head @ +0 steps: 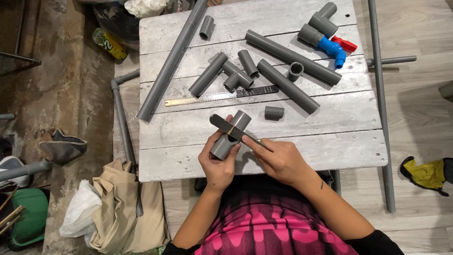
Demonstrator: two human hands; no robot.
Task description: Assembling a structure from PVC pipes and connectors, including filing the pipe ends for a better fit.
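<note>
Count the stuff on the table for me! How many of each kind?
Straight grey pipes: 6
Grey fittings: 5
Blue tap, red handle: 1
Saw blade: 1
Fitting in left hand: 1
Flat tool in right hand: 1
Total: 15

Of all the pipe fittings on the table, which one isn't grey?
The blue elbow fitting near the table's far right corner. It joins a grey coupling and sits beside a red piece; every other pipe and fitting in view is grey.
</note>
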